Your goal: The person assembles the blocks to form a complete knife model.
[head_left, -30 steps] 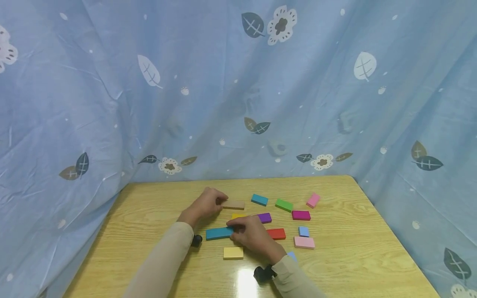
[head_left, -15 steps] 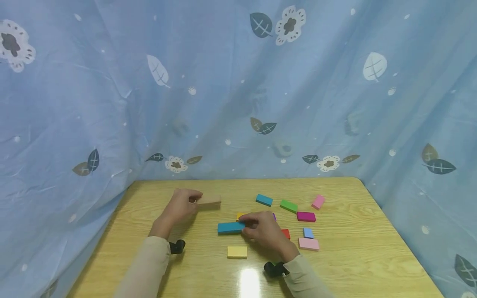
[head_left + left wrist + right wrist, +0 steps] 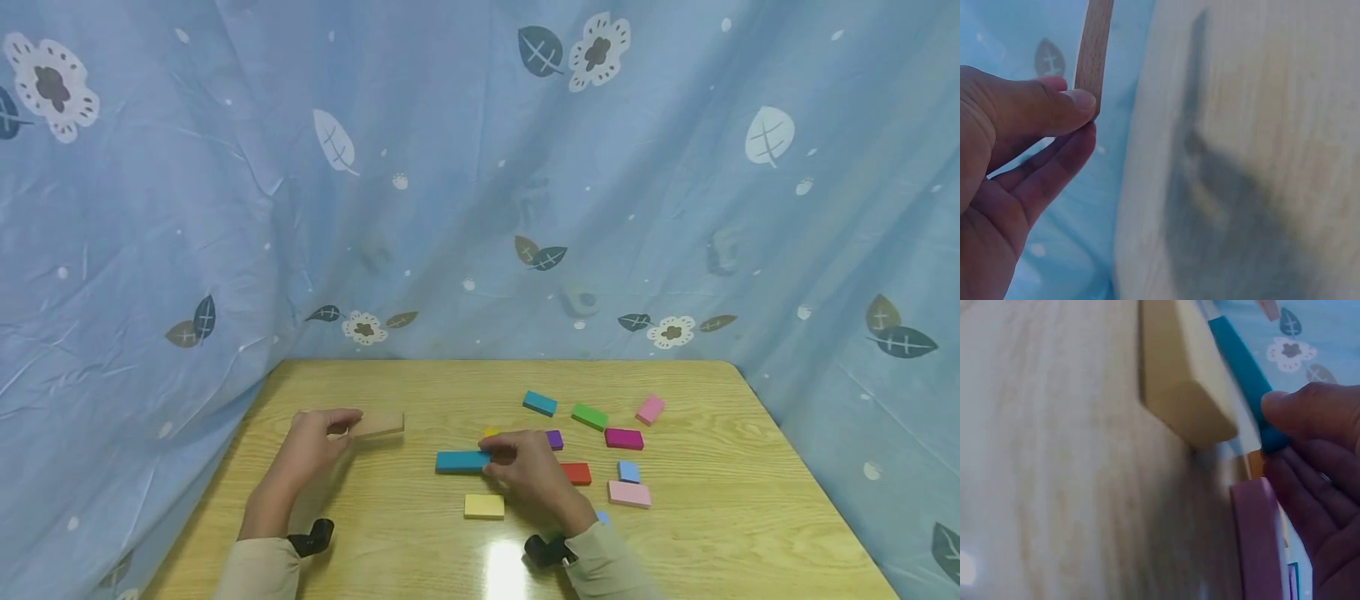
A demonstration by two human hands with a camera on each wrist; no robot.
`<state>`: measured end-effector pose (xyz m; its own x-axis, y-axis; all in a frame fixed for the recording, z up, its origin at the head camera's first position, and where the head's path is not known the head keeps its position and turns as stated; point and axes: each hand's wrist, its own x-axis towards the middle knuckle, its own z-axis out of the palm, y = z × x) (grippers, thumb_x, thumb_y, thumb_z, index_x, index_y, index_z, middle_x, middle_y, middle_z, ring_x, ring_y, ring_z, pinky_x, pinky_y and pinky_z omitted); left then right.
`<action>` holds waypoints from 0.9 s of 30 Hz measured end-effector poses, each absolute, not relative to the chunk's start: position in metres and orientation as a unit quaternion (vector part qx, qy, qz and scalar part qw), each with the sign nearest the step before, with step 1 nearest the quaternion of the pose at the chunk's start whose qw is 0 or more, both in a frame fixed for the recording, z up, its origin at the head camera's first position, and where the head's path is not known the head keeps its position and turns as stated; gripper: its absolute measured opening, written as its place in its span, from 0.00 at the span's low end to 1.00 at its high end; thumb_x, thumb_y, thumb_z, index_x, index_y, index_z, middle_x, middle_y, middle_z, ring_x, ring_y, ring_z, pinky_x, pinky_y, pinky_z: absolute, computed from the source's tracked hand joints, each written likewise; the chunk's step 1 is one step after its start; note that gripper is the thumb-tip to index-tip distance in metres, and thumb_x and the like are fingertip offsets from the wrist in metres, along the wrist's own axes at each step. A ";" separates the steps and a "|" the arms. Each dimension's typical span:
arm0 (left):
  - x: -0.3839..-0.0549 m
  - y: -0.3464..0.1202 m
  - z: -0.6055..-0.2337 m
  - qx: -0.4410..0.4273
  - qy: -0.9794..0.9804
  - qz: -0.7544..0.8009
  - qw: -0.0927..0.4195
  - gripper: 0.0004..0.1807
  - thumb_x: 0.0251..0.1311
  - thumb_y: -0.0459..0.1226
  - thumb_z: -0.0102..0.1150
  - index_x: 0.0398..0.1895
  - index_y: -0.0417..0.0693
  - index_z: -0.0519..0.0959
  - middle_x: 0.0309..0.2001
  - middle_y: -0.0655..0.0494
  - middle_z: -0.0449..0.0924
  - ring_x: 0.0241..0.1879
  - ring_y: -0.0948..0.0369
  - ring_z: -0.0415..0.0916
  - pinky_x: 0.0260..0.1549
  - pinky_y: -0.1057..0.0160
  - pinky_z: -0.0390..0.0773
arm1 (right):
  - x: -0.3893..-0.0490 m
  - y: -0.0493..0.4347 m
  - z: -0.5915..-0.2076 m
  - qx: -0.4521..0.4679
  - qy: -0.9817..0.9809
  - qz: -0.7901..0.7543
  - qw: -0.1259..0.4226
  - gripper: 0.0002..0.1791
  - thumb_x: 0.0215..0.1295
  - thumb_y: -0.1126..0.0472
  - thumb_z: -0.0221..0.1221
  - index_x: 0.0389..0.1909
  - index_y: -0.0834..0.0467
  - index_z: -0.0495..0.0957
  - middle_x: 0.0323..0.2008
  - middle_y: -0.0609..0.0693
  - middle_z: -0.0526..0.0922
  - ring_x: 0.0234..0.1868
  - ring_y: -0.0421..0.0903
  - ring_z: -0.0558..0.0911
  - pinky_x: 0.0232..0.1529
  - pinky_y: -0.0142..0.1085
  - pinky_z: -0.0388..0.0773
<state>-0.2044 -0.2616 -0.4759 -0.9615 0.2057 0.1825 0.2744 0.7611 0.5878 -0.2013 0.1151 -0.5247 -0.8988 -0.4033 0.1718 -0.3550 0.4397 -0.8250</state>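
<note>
My left hand point(image 3: 311, 446) pinches the left end of a plain wooden block point(image 3: 378, 425) between thumb and fingers, over the left part of the table. In the left wrist view the wooden block point(image 3: 1093, 56) stands up from the fingertips, with its shadow on the tabletop. Toward the middle, my right hand point(image 3: 528, 471) pinches the right end of a long blue block point(image 3: 461, 462). The right wrist view has thumb and fingers on the end of this blue block point(image 3: 1244, 369). A yellow block point(image 3: 483, 506) lies just nearer than it. A yellow-orange block point(image 3: 490, 432) is mostly hidden behind the right hand.
Right of the right hand lie a red block point(image 3: 576, 473), a purple block point(image 3: 555, 440), a magenta block point(image 3: 624, 438) and a light pink block point(image 3: 629, 493). Farther back are a green block point(image 3: 589, 416) and a short blue block point(image 3: 540, 403). A blue patterned curtain point(image 3: 465, 183) borders the table.
My left hand has carried the wooden block leftward, away from the other blocks. My right hand keeps its pinch on the long blue block, which has shifted slightly. The head view has turned a little left.
</note>
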 end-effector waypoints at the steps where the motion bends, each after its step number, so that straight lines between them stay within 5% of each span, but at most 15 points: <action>1: -0.202 -0.262 -0.477 -0.125 -0.938 -0.319 0.052 0.19 0.64 0.22 0.71 0.58 0.33 0.88 0.53 0.37 0.91 0.52 0.41 0.90 0.52 0.44 0.91 | -0.201 0.114 -0.526 -0.224 0.853 -0.471 0.024 0.17 0.65 0.71 0.74 0.55 0.64 0.91 0.52 0.56 0.93 0.51 0.50 0.93 0.51 0.34 0.91; 22: -0.184 -0.231 -0.521 -0.084 -0.929 -0.359 0.017 0.21 0.60 0.20 0.73 0.56 0.42 0.90 0.54 0.46 0.92 0.57 0.47 0.89 0.57 0.50 0.90 | -0.191 0.137 -0.532 -0.217 0.904 -0.367 -0.030 0.18 0.64 0.68 0.74 0.55 0.55 0.92 0.51 0.49 0.94 0.53 0.47 0.90 0.57 0.45 0.90; 27: -0.185 -0.225 -0.523 -0.077 -0.928 -0.365 0.008 0.21 0.60 0.20 0.73 0.56 0.43 0.91 0.53 0.48 0.92 0.54 0.52 0.90 0.54 0.54 0.91 | -0.190 0.145 -0.533 -0.205 0.907 -0.367 -0.030 0.18 0.63 0.68 0.75 0.53 0.55 0.92 0.47 0.47 0.93 0.47 0.41 0.88 0.51 0.37 0.89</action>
<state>-0.1852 -0.2248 -0.5226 -0.9879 0.1372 0.0718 0.1494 0.7223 0.6752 -0.1900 0.1452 -0.5326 -0.9137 -0.3504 0.2059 -0.3950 0.6467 -0.6525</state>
